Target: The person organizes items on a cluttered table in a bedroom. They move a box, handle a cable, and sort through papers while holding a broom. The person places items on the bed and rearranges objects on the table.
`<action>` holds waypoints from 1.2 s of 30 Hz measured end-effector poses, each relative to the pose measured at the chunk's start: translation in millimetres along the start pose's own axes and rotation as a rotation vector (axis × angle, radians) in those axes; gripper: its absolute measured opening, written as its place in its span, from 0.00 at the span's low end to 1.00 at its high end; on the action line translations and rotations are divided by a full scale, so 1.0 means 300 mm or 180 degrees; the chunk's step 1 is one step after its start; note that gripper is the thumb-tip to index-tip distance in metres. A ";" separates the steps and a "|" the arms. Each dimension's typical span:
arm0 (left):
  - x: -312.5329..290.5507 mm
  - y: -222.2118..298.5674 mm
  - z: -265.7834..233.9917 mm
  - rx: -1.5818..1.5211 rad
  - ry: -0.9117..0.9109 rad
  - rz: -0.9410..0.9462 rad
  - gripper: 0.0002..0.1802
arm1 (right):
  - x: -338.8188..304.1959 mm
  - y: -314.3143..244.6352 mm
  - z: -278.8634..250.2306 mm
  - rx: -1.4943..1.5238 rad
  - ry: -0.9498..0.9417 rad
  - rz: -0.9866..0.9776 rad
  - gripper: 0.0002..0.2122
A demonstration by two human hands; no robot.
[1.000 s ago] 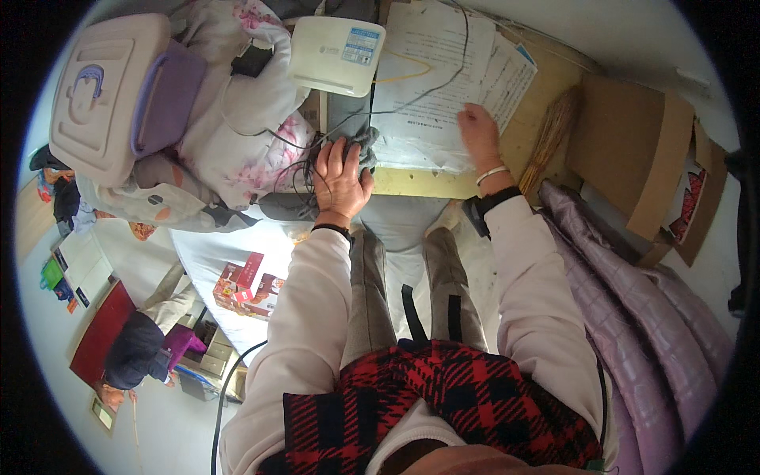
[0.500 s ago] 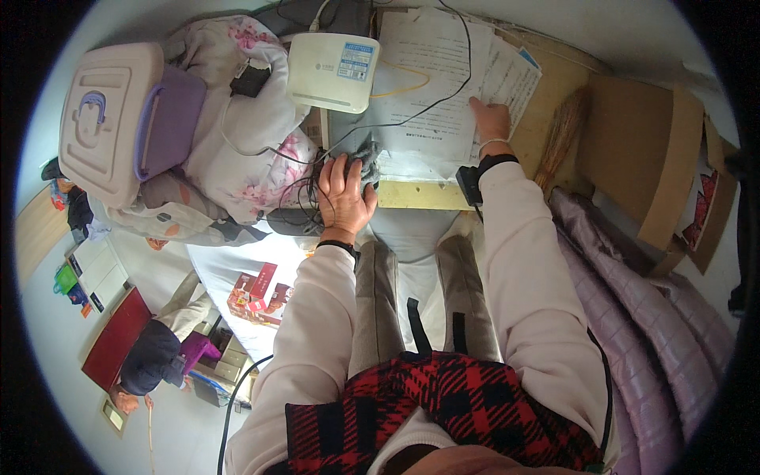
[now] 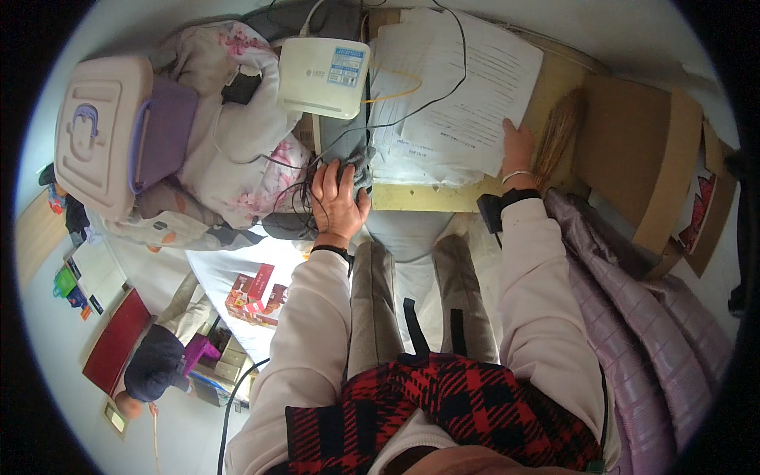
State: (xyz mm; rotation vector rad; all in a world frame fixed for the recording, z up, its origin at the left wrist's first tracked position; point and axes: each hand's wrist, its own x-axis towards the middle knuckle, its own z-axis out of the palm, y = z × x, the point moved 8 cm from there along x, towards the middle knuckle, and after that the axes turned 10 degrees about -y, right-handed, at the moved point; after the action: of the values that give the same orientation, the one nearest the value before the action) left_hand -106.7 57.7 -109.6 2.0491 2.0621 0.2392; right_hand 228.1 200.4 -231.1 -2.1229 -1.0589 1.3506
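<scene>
Printed white paper sheets (image 3: pixel 467 95) lie overlapping on the yellowish tabletop (image 3: pixel 427 198). My right hand (image 3: pixel 518 150) grips the top sheet by its lower right edge, thumb on top, the other fingers partly hidden. My left hand (image 3: pixel 339 207) lies with fingers spread over a tangle of black cables (image 3: pixel 301 198) and a crumpled grey cloth (image 3: pixel 362 162), left of the papers. Behind it a white router (image 3: pixel 323 77) rests at an angle, with a yellow cable (image 3: pixel 404 89) and a thin black cable running across the sheets.
A purple storage box (image 3: pixel 111 131) with a pale lid stands on the left by floral bedding (image 3: pixel 253 119). On the right are a straw brush (image 3: pixel 560 134), an open cardboard box (image 3: pixel 621 150) and a shiny lilac quilt (image 3: pixel 633 317). Another person (image 3: pixel 154 360) stands at lower left.
My right hand has moved right and slightly nearer, drawing the top sheet along so it covers the smaller papers at the right. My left hand stays in about the same place.
</scene>
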 end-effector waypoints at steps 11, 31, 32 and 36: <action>0.001 0.001 -0.005 -0.0041 0.0039 -0.0014 0.27 | 0.105 0.078 0.044 0.1355 -0.0382 0.0745 0.23; 0.004 -0.007 -0.007 -0.0149 0.0060 0.0009 0.27 | -0.132 0.025 -0.004 0.2078 -0.0508 0.0939 0.19; 0.004 -0.006 -0.006 -0.0151 0.0060 0.0019 0.27 | -0.148 0.039 -0.006 0.2123 -0.0536 0.0874 0.19; 0.004 -0.007 -0.008 -0.0159 0.0088 0.0026 0.27 | -0.174 0.061 -0.029 0.1552 -0.0632 0.0610 0.18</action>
State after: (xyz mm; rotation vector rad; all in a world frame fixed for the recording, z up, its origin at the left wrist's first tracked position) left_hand -109.5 59.0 -108.1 2.0364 2.0431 0.3189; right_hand 230.3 148.8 -209.3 -1.7837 -0.5221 1.7301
